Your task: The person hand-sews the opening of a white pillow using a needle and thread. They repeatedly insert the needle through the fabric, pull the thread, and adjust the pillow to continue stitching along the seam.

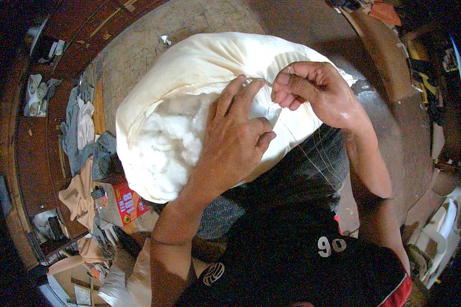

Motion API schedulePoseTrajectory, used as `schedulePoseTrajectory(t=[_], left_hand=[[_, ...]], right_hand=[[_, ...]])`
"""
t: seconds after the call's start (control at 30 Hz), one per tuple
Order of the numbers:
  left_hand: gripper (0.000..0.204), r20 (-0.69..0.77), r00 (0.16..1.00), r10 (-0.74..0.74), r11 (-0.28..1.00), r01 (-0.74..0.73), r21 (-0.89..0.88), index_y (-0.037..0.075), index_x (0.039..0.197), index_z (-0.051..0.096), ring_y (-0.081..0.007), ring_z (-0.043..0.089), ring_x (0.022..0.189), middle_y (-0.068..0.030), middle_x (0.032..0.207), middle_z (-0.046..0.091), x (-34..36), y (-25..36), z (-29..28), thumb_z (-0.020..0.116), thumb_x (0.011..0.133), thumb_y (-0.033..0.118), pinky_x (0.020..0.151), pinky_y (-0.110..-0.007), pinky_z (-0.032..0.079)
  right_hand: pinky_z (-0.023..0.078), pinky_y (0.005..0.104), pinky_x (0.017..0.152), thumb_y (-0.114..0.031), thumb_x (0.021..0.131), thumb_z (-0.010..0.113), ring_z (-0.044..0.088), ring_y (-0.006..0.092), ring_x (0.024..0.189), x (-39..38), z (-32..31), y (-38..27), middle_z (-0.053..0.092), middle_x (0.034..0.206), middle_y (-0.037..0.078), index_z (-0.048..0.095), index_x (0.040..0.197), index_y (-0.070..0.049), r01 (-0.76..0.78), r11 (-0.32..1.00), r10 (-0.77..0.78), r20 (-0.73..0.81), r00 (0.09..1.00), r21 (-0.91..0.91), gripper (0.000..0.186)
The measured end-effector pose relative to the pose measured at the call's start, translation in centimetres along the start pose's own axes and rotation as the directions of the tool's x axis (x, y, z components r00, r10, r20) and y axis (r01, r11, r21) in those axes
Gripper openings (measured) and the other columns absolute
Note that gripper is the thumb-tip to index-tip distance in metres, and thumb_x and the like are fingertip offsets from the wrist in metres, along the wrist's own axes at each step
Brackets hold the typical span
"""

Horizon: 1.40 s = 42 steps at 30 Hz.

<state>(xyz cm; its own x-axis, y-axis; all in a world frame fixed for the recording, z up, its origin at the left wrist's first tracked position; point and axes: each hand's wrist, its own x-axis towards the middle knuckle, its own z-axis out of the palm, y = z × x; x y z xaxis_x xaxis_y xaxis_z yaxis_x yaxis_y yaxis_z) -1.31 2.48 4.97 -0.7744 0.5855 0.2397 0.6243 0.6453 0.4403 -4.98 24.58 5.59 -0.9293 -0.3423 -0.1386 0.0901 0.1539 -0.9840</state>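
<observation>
Spreading fingers of the left hand (235, 135) over the middle of the white cushion (200, 66), lying beneath both hands with its long axis running from lower left to upper right. Pinching fingertips of the right hand (320, 94) together, seemingly on thread (322, 153), over the cushion's right half. Lying nearer the exposed stuffing (169, 140) at the cushion's left end: the left hand.
</observation>
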Motion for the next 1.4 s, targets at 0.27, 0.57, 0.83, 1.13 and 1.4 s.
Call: schedulePoseTrajectory(t=[0.27, 0.57, 0.83, 1.13, 1.4], left_hand=[[0.013, -0.03, 0.999, -0.011, 0.999, 0.01, -0.048, 0.006, 0.077, 0.072, -0.0403, 0.04, 0.139, -0.017, 0.142, 0.052, 0.1, 0.0, 0.1, 0.081, 0.072, 0.013, 0.114, -0.051, 0.033], [0.011, -0.013, 0.999, -0.032, 0.997, 0.031, -0.064, 0.006, 0.08, 0.072, -0.0399, 0.042, 0.139, -0.0181, 0.142, 0.052, 0.1, 0.0, 0.0, 0.079, 0.074, 0.012, 0.118, -0.05, 0.029], [0.011, -0.03, 0.999, -0.015, 0.997, 0.013, -0.081, 0.006, 0.081, 0.071, -0.0394, 0.045, 0.136, -0.0172, 0.139, 0.053, 0.2, -0.1, -0.1, 0.078, 0.075, 0.011, 0.116, -0.051, 0.031], [0.011, -0.048, 0.999, -0.016, 0.997, 0.012, -0.078, 0.006, 0.081, 0.07, -0.0402, 0.046, 0.133, -0.0166, 0.138, 0.053, 0.4, -0.3, 0.2, 0.076, 0.073, 0.008, 0.115, -0.051, 0.033], [0.012, -0.046, 0.999, -0.012, 0.997, 0.009, -0.079, 0.005, 0.083, 0.07, -0.0406, 0.046, 0.133, -0.0178, 0.137, 0.054, 0.5, -0.6, 0.4, 0.075, 0.072, 0.007, 0.114, -0.051, 0.034]], right_hand=[[0.054, 0.0269, 0.067, -0.014, 0.099, 0.056, 0.064, 0.0115, 0.078, 0.7, -1.2, 0.1, 0.072, 0.088, 0.003, 0.072, 0.101, -0.001, -0.005, 0.999, 0.012, 0.148, 0.989, -0.048, 0.021], [0.051, 0.0248, 0.062, -0.02, 0.097, 0.063, 0.063, 0.0092, 0.077, 1.6, -1.6, -0.6, 0.071, 0.087, 0.001, 0.072, 0.101, -0.002, 0.001, 0.989, 0.042, 0.284, 0.958, -0.151, 0.02], [0.05, 0.0259, 0.061, -0.027, 0.097, 0.064, 0.062, 0.0097, 0.076, 1.5, -1.6, -0.5, 0.069, 0.084, 0.0, 0.073, 0.098, -0.002, 0.021, 0.986, 0.028, 0.294, 0.956, -0.163, 0.026], [0.049, 0.0259, 0.061, -0.028, 0.098, 0.063, 0.062, 0.0097, 0.075, 1.4, -1.7, -0.7, 0.068, 0.082, 0.0, 0.072, 0.095, -0.003, -0.003, 0.988, 0.049, 0.293, 0.955, -0.153, 0.027], [0.048, 0.0223, 0.065, -0.009, 0.099, 0.058, 0.062, 0.0069, 0.079, 1.6, -1.9, -0.1, 0.07, 0.089, 0.0, 0.069, 0.104, -0.001, 0.06, 0.985, -0.002, 0.335, 0.942, -0.163, 0.013]])
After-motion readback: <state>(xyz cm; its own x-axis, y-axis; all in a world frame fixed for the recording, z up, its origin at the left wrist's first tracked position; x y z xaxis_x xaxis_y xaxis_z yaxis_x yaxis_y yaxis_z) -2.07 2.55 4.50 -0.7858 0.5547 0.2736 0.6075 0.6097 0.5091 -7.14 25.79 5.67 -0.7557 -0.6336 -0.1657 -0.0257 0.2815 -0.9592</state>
